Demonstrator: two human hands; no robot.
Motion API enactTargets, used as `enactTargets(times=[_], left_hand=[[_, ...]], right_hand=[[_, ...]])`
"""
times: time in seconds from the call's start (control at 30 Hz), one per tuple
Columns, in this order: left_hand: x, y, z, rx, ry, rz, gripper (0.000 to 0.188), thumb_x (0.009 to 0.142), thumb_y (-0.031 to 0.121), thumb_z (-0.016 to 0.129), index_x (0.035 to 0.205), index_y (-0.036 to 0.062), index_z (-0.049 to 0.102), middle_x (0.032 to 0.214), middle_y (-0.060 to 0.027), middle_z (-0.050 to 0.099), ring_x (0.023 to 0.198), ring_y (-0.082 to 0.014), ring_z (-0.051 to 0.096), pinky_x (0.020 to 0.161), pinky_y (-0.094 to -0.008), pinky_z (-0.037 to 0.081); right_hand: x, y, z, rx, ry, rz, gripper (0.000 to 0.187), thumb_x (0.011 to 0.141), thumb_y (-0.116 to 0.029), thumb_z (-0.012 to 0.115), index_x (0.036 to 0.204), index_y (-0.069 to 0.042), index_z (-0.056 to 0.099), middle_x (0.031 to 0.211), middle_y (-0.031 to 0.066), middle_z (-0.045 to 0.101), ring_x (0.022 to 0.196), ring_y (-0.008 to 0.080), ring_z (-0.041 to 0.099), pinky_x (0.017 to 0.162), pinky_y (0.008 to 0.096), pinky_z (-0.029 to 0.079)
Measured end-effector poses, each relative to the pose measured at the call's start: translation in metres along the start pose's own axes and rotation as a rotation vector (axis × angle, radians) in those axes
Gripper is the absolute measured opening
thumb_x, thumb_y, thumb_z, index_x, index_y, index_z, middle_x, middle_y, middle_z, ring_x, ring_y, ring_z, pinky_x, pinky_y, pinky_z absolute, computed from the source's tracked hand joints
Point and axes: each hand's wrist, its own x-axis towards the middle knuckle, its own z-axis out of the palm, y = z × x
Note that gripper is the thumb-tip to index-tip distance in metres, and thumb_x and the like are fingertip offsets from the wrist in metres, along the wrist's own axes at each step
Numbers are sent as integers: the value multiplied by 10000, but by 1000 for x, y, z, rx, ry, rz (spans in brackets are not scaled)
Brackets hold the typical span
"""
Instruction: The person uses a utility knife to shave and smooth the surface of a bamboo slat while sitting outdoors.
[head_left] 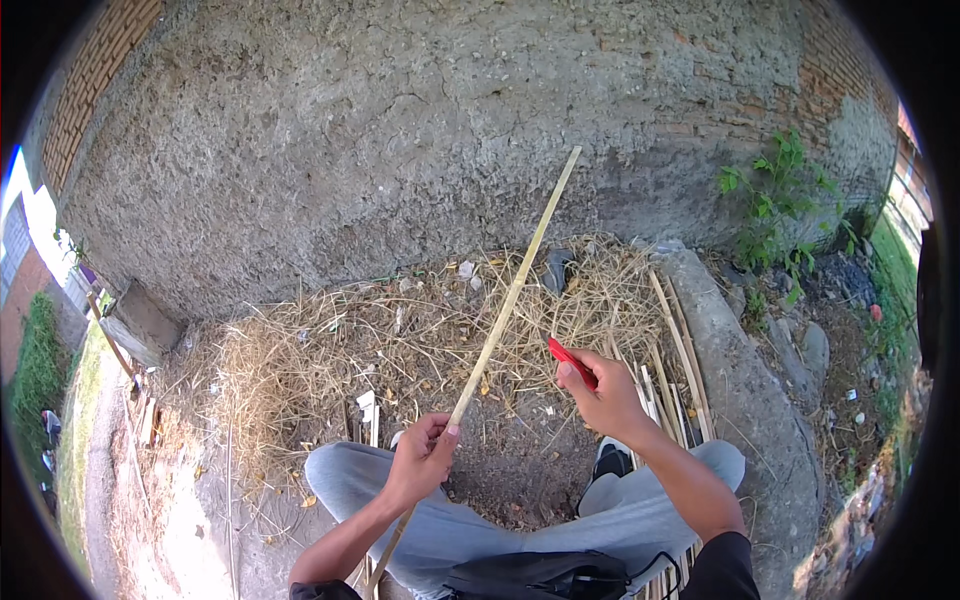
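Pale strip (515, 287), slanting from near left to far right, looks light, springy and liable to split, best held toward its near end, where the left hand (420, 462) closes around it, while the right hand (606, 396) clasps a red cutter (569, 360).

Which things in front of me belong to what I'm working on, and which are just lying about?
In the work:
Long pale strip, in your left hand
Red tool, in your right hand
Loose strips on your right, probably, since they look similar

Apparently just lying about:
Straw-like litter
White scrap
Dark grey lump
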Motion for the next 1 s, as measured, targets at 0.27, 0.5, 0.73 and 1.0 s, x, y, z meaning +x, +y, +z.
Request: enactTargets(times=[0.27,0.5,0.73,1.0], left_hand=[[48,14,27,51,-102,127,332,997,136,631,1252,-63,558,883,-35,630,624,-44,541,500,-228,429],[64,-13,22,-60,-311,138,384,971,39,639,1319,-77,524,980,-85,629,636,-71,591,523,-239,518],[56,-33,25,129,-286,136,481,943,128,705,1349,-51,521,980,-108,672,682,-112,651,570,-277,540],[39,-54,29,298,-207,199,338,1004,231,631,1219,-28,613,802,-49,638,681,-78,572,580,-291,450]], right_hand=[[-1,20,22,117,8,183,422,974,-377,670,1154,3,709,642,31,636,532,76,532,510,276,407],[12,34,61,380,-5,339,428,946,-293,733,1211,40,686,670,-22,600,550,16,456,482,240,350],[9,44,76,732,-17,513,289,967,-112,673,1220,26,651,1037,96,752,512,10,400,457,206,315],[4,64,65,529,-30,374,303,982,-182,676,1215,13,671,832,12,647,531,12,402,482,218,317]])
